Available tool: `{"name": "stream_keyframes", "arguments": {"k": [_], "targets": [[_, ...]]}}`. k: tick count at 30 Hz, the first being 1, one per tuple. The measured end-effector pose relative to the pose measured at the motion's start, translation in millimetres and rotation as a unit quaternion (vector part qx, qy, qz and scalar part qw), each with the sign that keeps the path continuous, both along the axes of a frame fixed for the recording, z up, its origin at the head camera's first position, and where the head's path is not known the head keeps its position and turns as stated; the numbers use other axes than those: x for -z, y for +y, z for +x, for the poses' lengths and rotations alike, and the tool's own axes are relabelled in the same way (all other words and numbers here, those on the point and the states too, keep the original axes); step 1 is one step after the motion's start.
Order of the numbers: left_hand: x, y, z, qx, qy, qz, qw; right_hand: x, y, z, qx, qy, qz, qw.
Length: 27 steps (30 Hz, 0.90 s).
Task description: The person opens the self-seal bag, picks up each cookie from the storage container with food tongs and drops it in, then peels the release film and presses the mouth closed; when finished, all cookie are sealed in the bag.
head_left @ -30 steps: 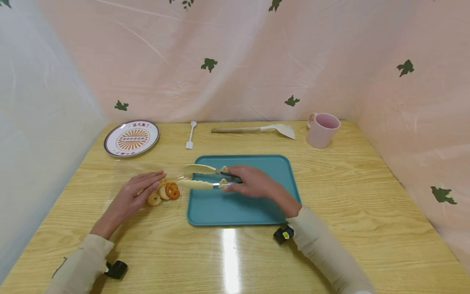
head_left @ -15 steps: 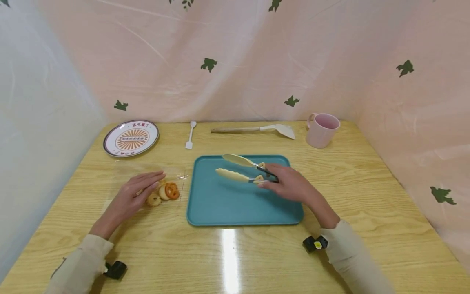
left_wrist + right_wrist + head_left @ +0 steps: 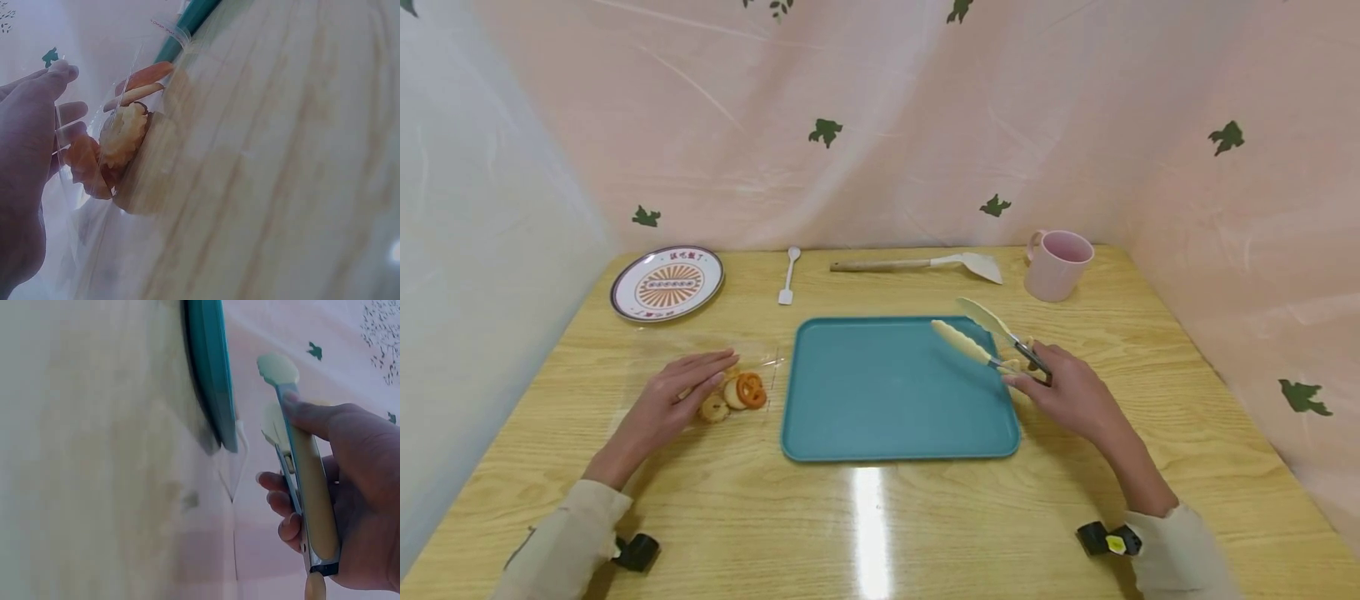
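My right hand (image 3: 1070, 390) grips a pair of tongs (image 3: 973, 333) with cream scalloped tips, held over the right edge of the teal tray (image 3: 895, 392). The tips stand apart with nothing between them. In the right wrist view, the thumb lies along one arm of the tongs (image 3: 309, 481) and the fingers curl round the other. My left hand (image 3: 666, 400) rests with fairly straight fingers on a clear plastic bag (image 3: 647, 350) left of the tray. Beside its fingertips lie several biscuits (image 3: 715, 407), one a pretzel-shaped biscuit (image 3: 751, 390). Part of the biscuits is hidden by the hand.
Along the back of the wooden table (image 3: 737, 517) stand a patterned plate (image 3: 667, 284), a small white spoon-like stirrer (image 3: 789, 277), a spatula (image 3: 917, 264) with wooden handle and a pink mug (image 3: 1058, 265). Pink cloth (image 3: 895, 108) hangs behind.
My right hand has moved the tongs to the right, from near the bag across the tray to its right edge, tips now pointing further away. The left hand and biscuits stay put.
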<state>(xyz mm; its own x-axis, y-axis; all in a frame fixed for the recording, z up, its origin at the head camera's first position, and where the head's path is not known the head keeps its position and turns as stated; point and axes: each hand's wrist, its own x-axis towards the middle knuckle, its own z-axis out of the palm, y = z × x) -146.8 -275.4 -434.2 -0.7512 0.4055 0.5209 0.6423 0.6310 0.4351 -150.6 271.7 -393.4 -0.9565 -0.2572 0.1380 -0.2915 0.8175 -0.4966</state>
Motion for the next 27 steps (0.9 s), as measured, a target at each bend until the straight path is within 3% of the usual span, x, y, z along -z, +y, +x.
{"name": "stream_keyframes", "arguments": {"k": [8, 16, 27], "targets": [[0.9, -1.6, -0.8, -0.002, -0.002, -0.002, 1.0000, 6.4, 20, 19.3, 0.083, 0.049, -0.001, 0.9953], [0.6, -2.1, -1.0, 0.008, 0.000, 0.010, 0.9999, 16.6, 38, 34.8, 0.168, 0.018, -0.008, 0.9856], [0.6, -5.4, -2.4, 0.001, -0.004, 0.000, 1.0000, 22.9, 54, 53.9, 0.189, -0.061, 0.000, 0.9801]]}}
